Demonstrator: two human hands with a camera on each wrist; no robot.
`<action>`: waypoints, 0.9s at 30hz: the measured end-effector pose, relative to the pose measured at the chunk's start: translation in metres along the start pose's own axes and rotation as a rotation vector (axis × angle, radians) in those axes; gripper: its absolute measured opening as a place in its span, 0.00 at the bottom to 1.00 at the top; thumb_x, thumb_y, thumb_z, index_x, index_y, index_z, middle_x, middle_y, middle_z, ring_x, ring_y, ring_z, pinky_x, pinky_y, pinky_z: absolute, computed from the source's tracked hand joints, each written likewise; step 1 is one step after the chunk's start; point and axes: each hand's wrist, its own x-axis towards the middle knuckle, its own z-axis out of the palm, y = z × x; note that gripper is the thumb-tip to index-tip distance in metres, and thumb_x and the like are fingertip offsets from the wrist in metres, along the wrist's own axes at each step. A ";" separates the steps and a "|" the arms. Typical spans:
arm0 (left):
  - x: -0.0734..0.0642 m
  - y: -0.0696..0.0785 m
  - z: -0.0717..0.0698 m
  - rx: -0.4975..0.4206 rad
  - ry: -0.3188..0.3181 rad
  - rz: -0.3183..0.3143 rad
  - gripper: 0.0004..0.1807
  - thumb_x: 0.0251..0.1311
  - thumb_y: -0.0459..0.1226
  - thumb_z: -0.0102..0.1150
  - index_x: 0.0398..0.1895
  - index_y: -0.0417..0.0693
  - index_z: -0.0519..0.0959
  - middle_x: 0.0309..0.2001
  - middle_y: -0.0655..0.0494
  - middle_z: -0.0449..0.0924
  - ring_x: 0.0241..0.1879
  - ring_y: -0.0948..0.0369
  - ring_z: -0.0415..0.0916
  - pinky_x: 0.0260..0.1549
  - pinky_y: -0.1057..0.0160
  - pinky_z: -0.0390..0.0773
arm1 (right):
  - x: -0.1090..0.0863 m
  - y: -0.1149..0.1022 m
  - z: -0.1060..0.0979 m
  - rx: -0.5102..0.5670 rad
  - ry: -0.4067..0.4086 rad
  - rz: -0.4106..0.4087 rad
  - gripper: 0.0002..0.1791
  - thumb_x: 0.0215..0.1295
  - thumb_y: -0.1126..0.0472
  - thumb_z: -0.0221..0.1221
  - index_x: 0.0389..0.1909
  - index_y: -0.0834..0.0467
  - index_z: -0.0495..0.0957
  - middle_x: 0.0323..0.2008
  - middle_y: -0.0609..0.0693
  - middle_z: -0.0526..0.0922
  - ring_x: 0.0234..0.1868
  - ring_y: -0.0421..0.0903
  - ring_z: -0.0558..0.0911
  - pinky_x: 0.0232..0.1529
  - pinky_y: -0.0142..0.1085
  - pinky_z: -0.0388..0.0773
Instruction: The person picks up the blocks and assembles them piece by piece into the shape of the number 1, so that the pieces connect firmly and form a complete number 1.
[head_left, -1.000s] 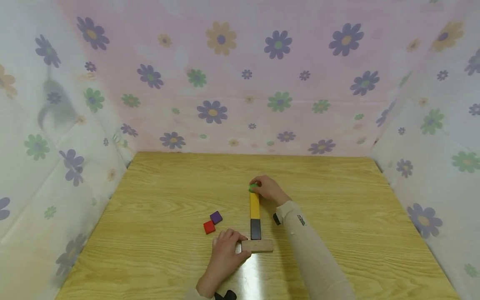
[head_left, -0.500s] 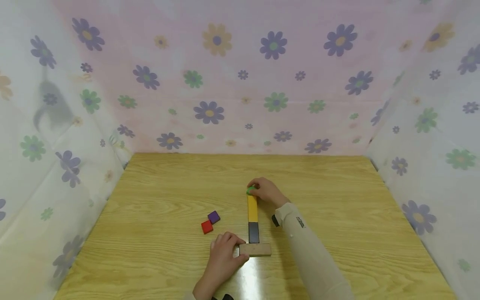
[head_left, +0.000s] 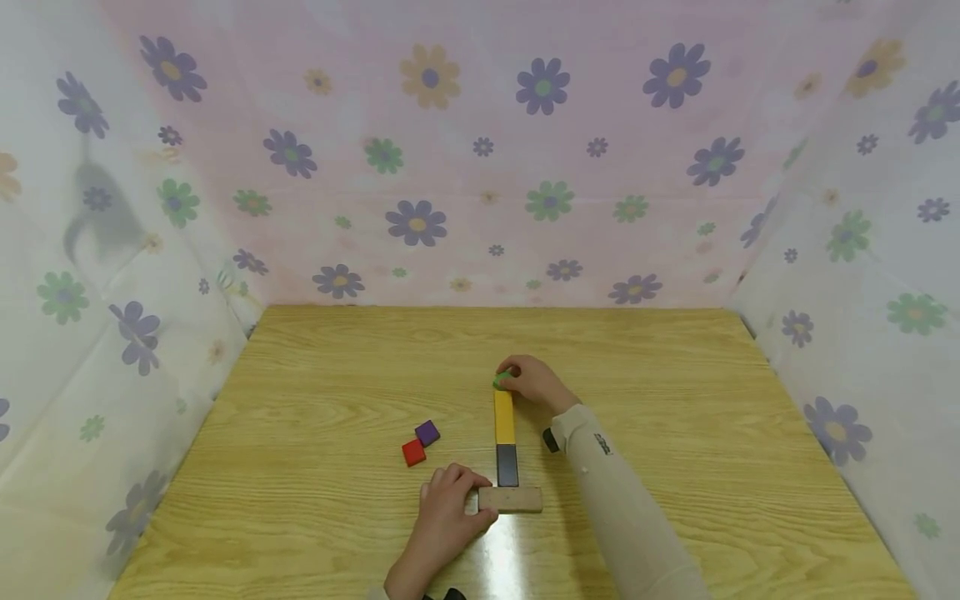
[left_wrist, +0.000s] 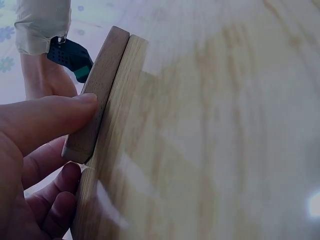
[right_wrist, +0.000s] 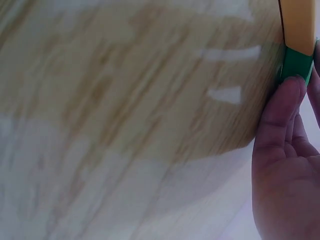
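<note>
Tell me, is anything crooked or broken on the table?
I see nothing broken. The red block and purple block look a bit askew: they sit turned at a slant, left of the straight line the yellow block and black block make.

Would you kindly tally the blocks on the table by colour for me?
Red block: 1
Purple block: 1
Green block: 1
Yellow block: 1
Black block: 1
Plain wooden block: 1
Total: 6 blocks

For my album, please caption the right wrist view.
Right hand pinching a small green block against the end of a yellow rectangular block.
</note>
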 end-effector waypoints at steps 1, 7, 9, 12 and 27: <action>0.000 0.000 0.000 0.004 0.003 0.002 0.15 0.41 0.50 0.65 0.35 0.65 0.77 0.35 0.70 0.67 0.36 0.65 0.60 0.32 0.61 0.55 | 0.000 0.000 0.000 0.004 -0.001 0.001 0.11 0.60 0.55 0.56 0.43 0.50 0.76 0.44 0.50 0.75 0.45 0.47 0.73 0.46 0.43 0.69; 0.001 -0.001 0.001 0.017 0.013 0.012 0.15 0.41 0.51 0.65 0.35 0.66 0.76 0.35 0.70 0.67 0.35 0.65 0.60 0.32 0.62 0.55 | 0.000 0.001 -0.001 0.018 -0.004 -0.009 0.11 0.60 0.55 0.56 0.43 0.51 0.76 0.44 0.51 0.74 0.44 0.47 0.72 0.45 0.43 0.69; 0.001 -0.001 0.002 0.016 0.014 0.013 0.15 0.40 0.51 0.65 0.35 0.66 0.76 0.35 0.70 0.67 0.35 0.65 0.60 0.32 0.62 0.55 | 0.000 0.002 -0.001 0.022 -0.004 -0.010 0.11 0.60 0.55 0.56 0.43 0.51 0.76 0.44 0.50 0.74 0.44 0.47 0.72 0.45 0.43 0.69; 0.000 -0.001 0.002 0.015 0.018 0.014 0.16 0.40 0.51 0.65 0.35 0.66 0.77 0.34 0.70 0.67 0.35 0.66 0.59 0.32 0.62 0.55 | 0.000 0.003 -0.001 0.030 -0.002 -0.007 0.10 0.60 0.55 0.56 0.42 0.51 0.76 0.43 0.50 0.74 0.42 0.47 0.72 0.44 0.43 0.69; 0.000 0.000 -0.003 0.010 -0.005 0.009 0.18 0.40 0.50 0.66 0.38 0.64 0.77 0.35 0.69 0.67 0.35 0.65 0.59 0.32 0.62 0.55 | 0.002 0.002 0.003 0.048 0.014 0.011 0.11 0.61 0.54 0.55 0.43 0.52 0.75 0.43 0.50 0.74 0.43 0.47 0.72 0.44 0.43 0.69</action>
